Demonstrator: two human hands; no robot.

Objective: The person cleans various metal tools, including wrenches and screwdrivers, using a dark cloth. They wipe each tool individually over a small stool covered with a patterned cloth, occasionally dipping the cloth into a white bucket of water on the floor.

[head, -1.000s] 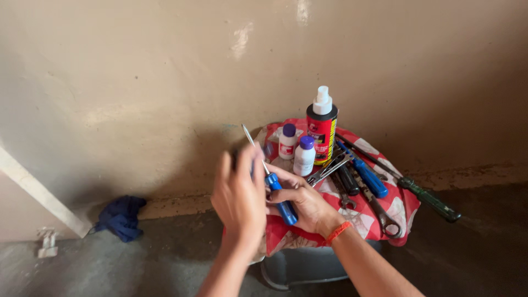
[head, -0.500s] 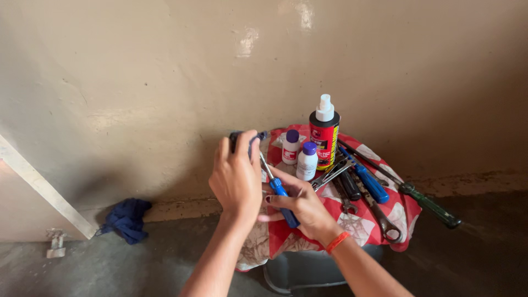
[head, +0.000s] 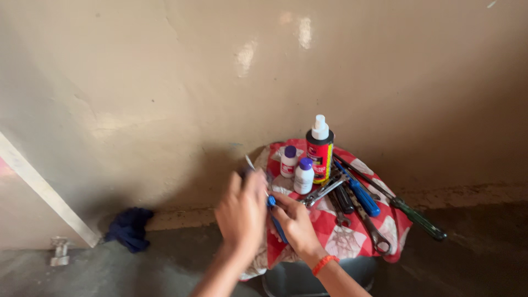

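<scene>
Wall: tan plaster wall (head: 165, 82) fills the upper view; grey floor (head: 467, 258) below.
Stool: a round stool (head: 308, 272) stands against the wall, under a red-and-white cloth (head: 341, 242).
On cloth: red spray bottle (head: 319, 148) upright at the back; two small white bottles (head: 296, 169) with purple caps just beside it; wrenches (head: 374, 234) and other screwdrivers (head: 360, 195) lie to the right, one green-handled tool overhanging the edge.
Floor left: dark blue rag (head: 129, 228) at the foot of the wall.
Left hand: left hand (head: 242, 212) raised in front of the stool, back to the camera, fingers up and curled; blurred, so whether it closes on anything I cannot tell.
Right hand: right hand (head: 294, 225) just beside the left, orange band at the wrist, fingers clamped round a blue handle.
Screwdriver: screwdriver (head: 273, 212) sits between the hands above the stool's left edge; long axis runs diagonally, handle low right, metal tip pointing up and left past the left hand's fingers.
</scene>
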